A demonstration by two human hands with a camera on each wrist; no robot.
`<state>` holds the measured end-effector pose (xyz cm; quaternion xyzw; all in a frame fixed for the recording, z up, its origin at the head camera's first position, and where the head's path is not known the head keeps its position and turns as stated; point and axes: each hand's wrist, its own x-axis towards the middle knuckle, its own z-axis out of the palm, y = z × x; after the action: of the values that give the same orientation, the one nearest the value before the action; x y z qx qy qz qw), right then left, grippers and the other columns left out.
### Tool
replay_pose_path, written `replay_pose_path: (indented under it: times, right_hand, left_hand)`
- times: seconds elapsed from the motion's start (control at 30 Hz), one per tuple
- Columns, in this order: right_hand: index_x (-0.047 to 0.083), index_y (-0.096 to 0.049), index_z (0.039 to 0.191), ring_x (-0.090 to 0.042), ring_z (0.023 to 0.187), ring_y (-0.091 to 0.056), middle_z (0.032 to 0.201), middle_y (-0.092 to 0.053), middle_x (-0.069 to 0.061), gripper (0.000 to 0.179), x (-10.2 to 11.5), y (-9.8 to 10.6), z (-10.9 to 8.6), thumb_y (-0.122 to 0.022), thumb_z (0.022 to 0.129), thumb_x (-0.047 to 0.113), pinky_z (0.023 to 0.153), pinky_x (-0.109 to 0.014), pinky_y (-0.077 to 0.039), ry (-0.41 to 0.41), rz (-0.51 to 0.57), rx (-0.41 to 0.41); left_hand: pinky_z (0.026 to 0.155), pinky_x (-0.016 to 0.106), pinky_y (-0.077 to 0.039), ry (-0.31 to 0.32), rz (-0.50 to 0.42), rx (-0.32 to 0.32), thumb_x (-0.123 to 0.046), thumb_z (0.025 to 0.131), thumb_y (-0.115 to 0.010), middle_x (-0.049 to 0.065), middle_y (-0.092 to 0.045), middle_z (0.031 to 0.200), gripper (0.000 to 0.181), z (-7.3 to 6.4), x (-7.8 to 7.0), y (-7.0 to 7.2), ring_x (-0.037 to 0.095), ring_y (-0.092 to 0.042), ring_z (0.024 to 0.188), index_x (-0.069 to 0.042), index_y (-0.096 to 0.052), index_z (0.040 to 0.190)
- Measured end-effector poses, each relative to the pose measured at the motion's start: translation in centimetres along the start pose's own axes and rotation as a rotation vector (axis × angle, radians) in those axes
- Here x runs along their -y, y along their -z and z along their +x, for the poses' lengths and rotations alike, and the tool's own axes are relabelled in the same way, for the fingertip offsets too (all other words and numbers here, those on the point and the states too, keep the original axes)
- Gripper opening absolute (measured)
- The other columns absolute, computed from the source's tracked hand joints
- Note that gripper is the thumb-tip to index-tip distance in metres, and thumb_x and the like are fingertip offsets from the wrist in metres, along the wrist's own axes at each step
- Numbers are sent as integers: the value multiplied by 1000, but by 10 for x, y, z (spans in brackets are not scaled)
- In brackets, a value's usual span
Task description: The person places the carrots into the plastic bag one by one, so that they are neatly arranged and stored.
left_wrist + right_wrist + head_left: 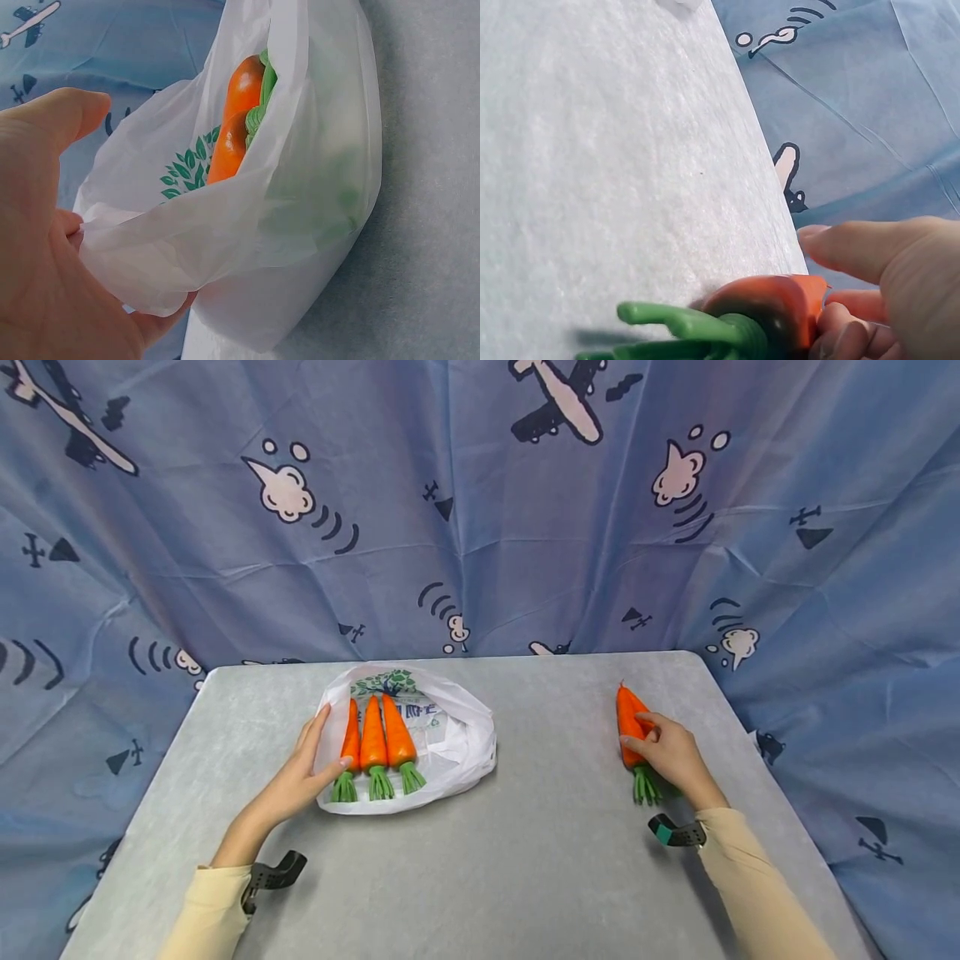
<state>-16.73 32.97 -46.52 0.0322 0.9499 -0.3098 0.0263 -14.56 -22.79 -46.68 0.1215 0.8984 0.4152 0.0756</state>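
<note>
My left hand [303, 772] lies along the near left side of a white plastic bag [468, 727] with a green tree print. In the left wrist view its fingers are partly behind the bag's rim, with the thumb apart from it. Three orange carrots [372, 735] with green stubby tops lie side by side in the bag's mouth, tops toward me. At the right, my right hand [678, 760] is over another carrot [628, 714]. Its bent fingers [847, 330] are against the carrot's side; the thumb is raised off it in the right wrist view.
Both are on a pale grey table [525, 860], the bag left of centre and the single carrot near the right edge. A blue curtain [480, 510] with airplane prints hangs behind and around the table. Dark bands [678, 832] sit at both wrists.
</note>
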Motion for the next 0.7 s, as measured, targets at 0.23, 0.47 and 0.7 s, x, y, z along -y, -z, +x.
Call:
replay_pose_path:
  times: [0.23, 0.47, 0.7]
  right_hand:
    - [-11, -46, 139, -16, 63, -47, 72, -48, -5, 68, 4, -3, 1, -69, 91, 31, 54, -24, -37, -47, 5, 31]
    - [-10, -50, 137, -16, 63, -46, 71, -48, -5, 64, 7, -8, 1, -70, 90, 29, 55, -25, -36, -32, 0, 38]
    - [-6, -52, 138, -16, 60, -45, 67, -46, -2, 62, 9, -12, 0, -72, 89, 28, 53, -24, -35, -30, 14, 54]
  left_hand:
    - [113, 75, -17, 5, -2, -1, -36, 98, -61, 20, 3, 166, 93, 0, 2, 0, 50, -8, 151, -25, 8, 160]
    - [113, 75, -16, -6, -7, -2, -35, 99, -60, 21, 3, 166, 93, 1, 2, 0, 50, -7, 151, -25, 8, 160]
    - [114, 74, -16, -16, -9, -8, -33, 98, -61, 22, 3, 166, 93, 1, 3, -2, 50, -7, 151, -23, 8, 160]
